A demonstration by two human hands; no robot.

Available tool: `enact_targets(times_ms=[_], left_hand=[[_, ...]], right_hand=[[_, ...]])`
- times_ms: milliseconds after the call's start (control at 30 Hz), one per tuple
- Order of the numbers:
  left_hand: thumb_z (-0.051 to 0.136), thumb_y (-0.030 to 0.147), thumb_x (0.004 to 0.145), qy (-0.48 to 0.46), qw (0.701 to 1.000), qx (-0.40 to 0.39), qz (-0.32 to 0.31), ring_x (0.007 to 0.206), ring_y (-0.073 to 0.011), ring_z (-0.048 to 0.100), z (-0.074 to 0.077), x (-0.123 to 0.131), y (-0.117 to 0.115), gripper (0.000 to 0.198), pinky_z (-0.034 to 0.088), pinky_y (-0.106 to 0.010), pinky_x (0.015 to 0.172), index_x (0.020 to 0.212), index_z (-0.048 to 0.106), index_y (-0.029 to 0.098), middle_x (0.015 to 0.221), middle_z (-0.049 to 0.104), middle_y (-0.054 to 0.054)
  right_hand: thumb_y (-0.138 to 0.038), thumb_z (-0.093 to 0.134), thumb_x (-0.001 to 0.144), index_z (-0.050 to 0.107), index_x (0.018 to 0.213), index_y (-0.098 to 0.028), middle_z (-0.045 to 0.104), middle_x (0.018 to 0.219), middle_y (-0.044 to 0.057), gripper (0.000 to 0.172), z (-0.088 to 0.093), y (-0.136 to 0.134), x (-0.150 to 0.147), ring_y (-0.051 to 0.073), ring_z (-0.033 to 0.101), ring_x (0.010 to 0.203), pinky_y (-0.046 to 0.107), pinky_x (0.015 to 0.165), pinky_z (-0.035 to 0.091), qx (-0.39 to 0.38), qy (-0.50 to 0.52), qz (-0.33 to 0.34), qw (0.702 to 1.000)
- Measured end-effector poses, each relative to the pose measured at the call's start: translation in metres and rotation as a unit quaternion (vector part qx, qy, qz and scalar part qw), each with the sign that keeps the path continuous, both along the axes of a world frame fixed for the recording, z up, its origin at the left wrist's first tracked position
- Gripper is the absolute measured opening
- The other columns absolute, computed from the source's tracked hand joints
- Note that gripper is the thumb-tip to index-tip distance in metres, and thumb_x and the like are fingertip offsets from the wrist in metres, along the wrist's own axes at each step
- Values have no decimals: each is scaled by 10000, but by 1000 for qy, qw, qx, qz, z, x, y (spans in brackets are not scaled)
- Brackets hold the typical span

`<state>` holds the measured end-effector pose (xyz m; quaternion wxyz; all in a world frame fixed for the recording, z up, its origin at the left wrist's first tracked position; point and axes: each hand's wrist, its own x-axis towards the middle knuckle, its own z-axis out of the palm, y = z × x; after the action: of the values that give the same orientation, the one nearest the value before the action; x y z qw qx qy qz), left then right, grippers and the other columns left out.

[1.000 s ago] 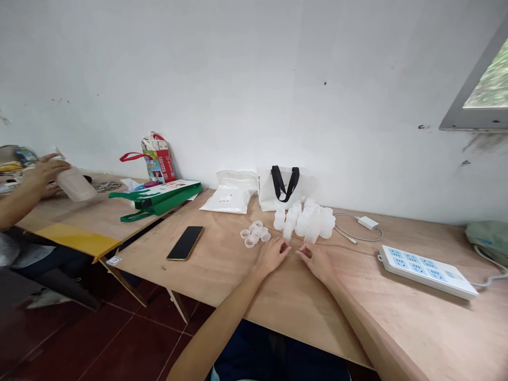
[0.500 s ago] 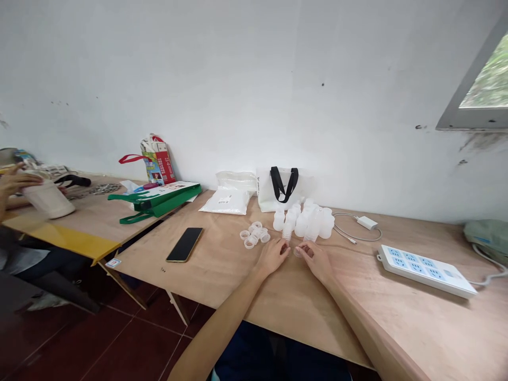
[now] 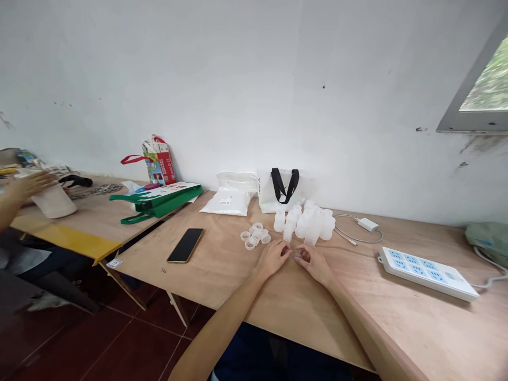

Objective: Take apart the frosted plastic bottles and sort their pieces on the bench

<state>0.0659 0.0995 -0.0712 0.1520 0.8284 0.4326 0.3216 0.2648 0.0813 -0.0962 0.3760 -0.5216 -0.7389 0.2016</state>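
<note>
My left hand [image 3: 277, 256] rests on the table with its fingers curled together. Whatever it may hold is hidden. Beside it, my right hand [image 3: 316, 264] pinches a small translucent plastic ring [image 3: 296, 254], low over the wood; its exact shape is too small to tell. Just beyond both hands lies a cluster of translucent white plastic bottles [image 3: 304, 222], some with ribbed parts toward me. To the left of my left hand sits a small group of translucent plastic rings [image 3: 256, 235].
A phone [image 3: 185, 245] lies on the left, a power strip [image 3: 428, 272] on the right. Along the wall are a white plastic pouch [image 3: 226, 202], a white bag with black handles [image 3: 265, 198] and a cable with adapter [image 3: 368, 224]. At the left table, a co-worker's hand [image 3: 35, 184] touches a whitish container.
My right hand has shifted slightly, its fingers more curled around the small ring. My left hand stays nearly in place. The co-worker's hand has moved over the whitish container.
</note>
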Motion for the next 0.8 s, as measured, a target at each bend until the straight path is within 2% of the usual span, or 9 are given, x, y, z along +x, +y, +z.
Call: enact_targets(times_ms=[133,233,400,500,600,800], left_hand=[[497,340,1001,-138,989,45,35,957,-198,645,6,2,0,199,495,-316,876,992,661,228,1011,693,-41],[470,370,1017,-230,966,78,91,1008,-203,637,20,4,8,231,475,-339,938,1061,650,234,1064,701,-50],[514,364,1000,-248,958,96,109,1028,-205,636,58,18,34,206,456,-337,949,1037,670,236,1074,720,-41],[536,321,987,-245,958,109,105,1001,-199,642,73,30,47,172,458,-333,934,1022,678,230,1050,730,-32],[547,293,980,-230,961,112,102,988,-204,645,73,37,53,156,453,-346,928,1004,686,227,1040,739,-24],[569,306,973,-192,972,98,88,965,-216,662,52,37,60,160,464,-371,920,990,706,225,1033,749,-34]], right_hand=[[-390,578,836,607,1069,-242,668,896,31,278,-2,0,-1,211,628,798,353,774,507,-8,38,-11,999],[-374,589,833,580,1135,-251,686,939,30,326,-4,1,-2,211,649,830,361,808,512,-9,65,-11,998],[-362,597,845,554,1167,-259,701,956,22,341,-4,0,-1,204,659,839,357,813,516,-9,71,-3,997],[-352,597,844,553,1158,-258,700,953,23,330,-2,0,-1,206,658,845,359,808,513,-9,58,-6,998],[-335,582,845,559,1147,-255,696,976,29,313,-1,0,-2,208,653,862,364,825,504,-8,44,-4,999],[-310,565,856,566,1152,-260,690,963,23,299,-1,0,-2,209,646,868,357,816,497,-4,23,-5,1000]])
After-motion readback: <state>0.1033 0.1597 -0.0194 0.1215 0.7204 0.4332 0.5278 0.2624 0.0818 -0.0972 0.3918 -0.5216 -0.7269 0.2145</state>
